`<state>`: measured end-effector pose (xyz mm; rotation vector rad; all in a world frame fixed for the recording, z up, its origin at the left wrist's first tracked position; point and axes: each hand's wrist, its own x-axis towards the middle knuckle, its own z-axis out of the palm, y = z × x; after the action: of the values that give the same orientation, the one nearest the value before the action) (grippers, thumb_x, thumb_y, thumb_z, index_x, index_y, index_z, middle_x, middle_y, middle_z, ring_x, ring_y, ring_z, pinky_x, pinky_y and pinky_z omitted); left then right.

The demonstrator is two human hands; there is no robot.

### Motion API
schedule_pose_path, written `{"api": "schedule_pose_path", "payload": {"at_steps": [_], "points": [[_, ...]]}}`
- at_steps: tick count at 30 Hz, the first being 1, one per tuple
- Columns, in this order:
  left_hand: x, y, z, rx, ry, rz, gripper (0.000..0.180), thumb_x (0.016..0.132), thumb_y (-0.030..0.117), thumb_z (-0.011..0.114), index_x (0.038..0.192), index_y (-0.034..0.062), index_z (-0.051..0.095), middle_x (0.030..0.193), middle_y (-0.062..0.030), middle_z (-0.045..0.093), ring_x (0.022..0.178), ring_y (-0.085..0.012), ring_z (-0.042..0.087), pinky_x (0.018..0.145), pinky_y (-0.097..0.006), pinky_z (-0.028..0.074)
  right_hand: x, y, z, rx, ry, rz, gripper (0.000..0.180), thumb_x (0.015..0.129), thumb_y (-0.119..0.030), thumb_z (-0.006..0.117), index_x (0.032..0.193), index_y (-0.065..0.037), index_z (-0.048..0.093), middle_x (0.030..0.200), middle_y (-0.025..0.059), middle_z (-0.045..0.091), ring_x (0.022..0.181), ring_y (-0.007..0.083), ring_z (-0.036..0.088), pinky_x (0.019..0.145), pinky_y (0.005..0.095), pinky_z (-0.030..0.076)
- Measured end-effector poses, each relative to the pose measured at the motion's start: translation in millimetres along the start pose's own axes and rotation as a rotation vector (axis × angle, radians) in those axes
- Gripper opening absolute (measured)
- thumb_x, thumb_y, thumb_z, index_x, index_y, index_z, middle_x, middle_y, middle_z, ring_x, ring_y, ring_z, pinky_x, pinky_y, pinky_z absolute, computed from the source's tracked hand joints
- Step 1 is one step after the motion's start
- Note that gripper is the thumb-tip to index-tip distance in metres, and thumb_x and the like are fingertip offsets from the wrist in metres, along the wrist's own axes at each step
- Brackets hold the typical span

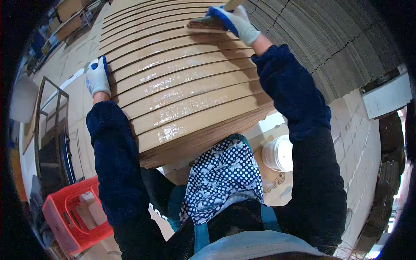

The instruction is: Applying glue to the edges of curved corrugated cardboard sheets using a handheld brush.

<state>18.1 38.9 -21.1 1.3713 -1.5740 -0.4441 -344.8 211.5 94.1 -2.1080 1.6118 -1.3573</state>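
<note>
A stack of overlapping brown cardboard sheets (186, 82) lies in front of me, fanned so that each edge shows as a strip. Wet, shiny streaks run down its middle. My right hand (236, 24), in a white glove with blue on the fingers, grips a wide brush (206, 24) with a wooden handle. The bristles rest on the far strips. At the stack's left edge is my left hand (98, 77), gloved the same way, its fingers pressed together against the cardboard sides.
A white bucket (277, 154) stands close by my right knee. On the left are a red plastic crate (76, 214) and a dark metal frame (51, 125). Large piles of grey corrugated board (329, 39) rise at the far right.
</note>
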Motion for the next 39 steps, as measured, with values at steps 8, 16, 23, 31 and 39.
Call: {"api": "schedule_pose_path", "payload": {"at_steps": [8,16,23,31,39], "points": [[2,-2,0,-0.042,-0.01,-0.052,0.039,0.08,0.044,0.054,0.079,0.0059,0.063,0.073,-0.0092,0.063,0.067,-0.0242,0.057,0.063,-0.037,0.041,-123,-44,-1,0.438,-0.043,0.328,0.023,0.085,-0.022,0.059,0.085,0.001,0.062,0.077,0.0045,0.063,0.072,0.0107,0.059,0.065,0.0239,0.048],[0,5,-2,-0.015,-0.024,-0.116,0.037,0.08,0.043,0.055,0.079,0.007,0.063,0.067,-0.0063,0.062,0.06,-0.0185,0.055,0.057,-0.034,0.041,-137,-60,-46,0.328,-0.174,0.348,0.017,0.085,-0.011,0.057,0.1,-0.004,0.06,0.089,0.009,0.063,0.076,0.0131,0.06,0.067,0.026,0.049],[-2,7,-5,-0.028,-0.02,-0.072,0.033,0.08,0.04,0.057,0.08,0.0076,0.064,0.067,-0.0054,0.061,0.058,-0.0153,0.054,0.055,-0.033,0.042,-116,-20,-57,-0.294,-0.357,-0.23,0.032,0.085,-0.004,0.047,0.116,-0.01,0.056,0.101,0.0033,0.06,0.078,0.0101,0.058,0.067,0.0234,0.048],[3,1,-4,-0.078,-0.03,-0.02,0.031,0.08,0.038,0.059,0.086,0.0078,0.065,0.068,-0.0046,0.061,0.058,-0.0134,0.053,0.054,-0.03,0.042,-19,-2,-53,-0.033,-0.158,0.117,0.026,0.089,-0.01,0.048,0.113,-0.007,0.058,0.087,0.0057,0.06,0.074,0.0132,0.06,0.06,0.023,0.051],[-2,2,-5,-0.236,-0.049,-0.135,0.032,0.08,0.038,0.06,0.085,0.0068,0.065,0.067,-0.0023,0.06,0.058,-0.0119,0.053,0.054,-0.029,0.042,-9,61,-22,-0.189,-0.012,-0.007,0.021,0.086,-0.018,0.056,0.1,-0.004,0.062,0.084,0.0066,0.062,0.075,0.0181,0.059,0.068,0.0292,0.048]]}}
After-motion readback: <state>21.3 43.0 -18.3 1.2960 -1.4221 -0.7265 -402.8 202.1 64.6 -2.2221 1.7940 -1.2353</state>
